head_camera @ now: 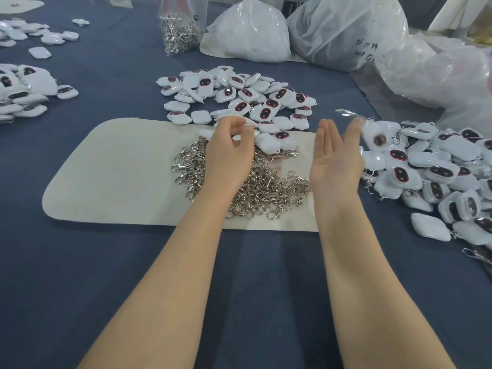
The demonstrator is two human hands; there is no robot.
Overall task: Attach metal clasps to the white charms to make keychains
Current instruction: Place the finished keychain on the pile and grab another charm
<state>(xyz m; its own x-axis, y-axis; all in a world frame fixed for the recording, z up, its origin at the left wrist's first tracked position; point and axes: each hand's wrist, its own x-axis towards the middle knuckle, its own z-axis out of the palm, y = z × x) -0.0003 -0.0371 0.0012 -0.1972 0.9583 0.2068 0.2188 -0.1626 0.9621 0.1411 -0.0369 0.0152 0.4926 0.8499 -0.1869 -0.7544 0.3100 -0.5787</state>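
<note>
A heap of metal clasps point(261, 182) lies on a cream mat point(114, 169). Behind it spreads a pile of white charms point(239, 97) with dark oval faces. My left hand point(229, 153) hovers over the clasps with its fingers curled, pinching a white charm point(237, 137) at the pile's near edge. My right hand point(335, 158) is open, palm turned left, fingers straight. Just past its fingertips a blurred charm with a clasp point(372, 134) is in the air above the pile of finished keychains point(436, 171) on the right.
A clear bag of clasps point(181, 30) stands at the back. White plastic bags point(250, 33) and larger sacks point(346, 30) fill the back right. More charms point(24, 94) lie at the left edge. Blue cloth point(253, 288) covers the table.
</note>
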